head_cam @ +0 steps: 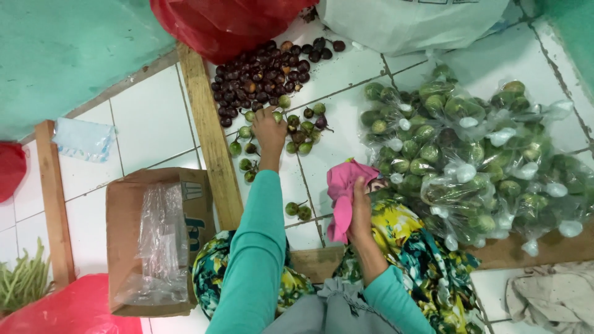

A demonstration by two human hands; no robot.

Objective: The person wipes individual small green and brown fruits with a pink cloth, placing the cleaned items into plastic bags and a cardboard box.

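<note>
My left hand reaches forward over the white tiled floor and rests among scattered small round green fruits, just below a heap of dark purple ones. Whether its fingers hold a fruit I cannot tell. My right hand grips a pink cloth above my knee, which is covered in flowered fabric. Two green fruits lie between my arms.
A pile of clear bags filled with green fruits lies at the right. A wooden plank runs past the heap. A cardboard box with clear plastic bags stands at the left. Red bags and a white sack lie beyond.
</note>
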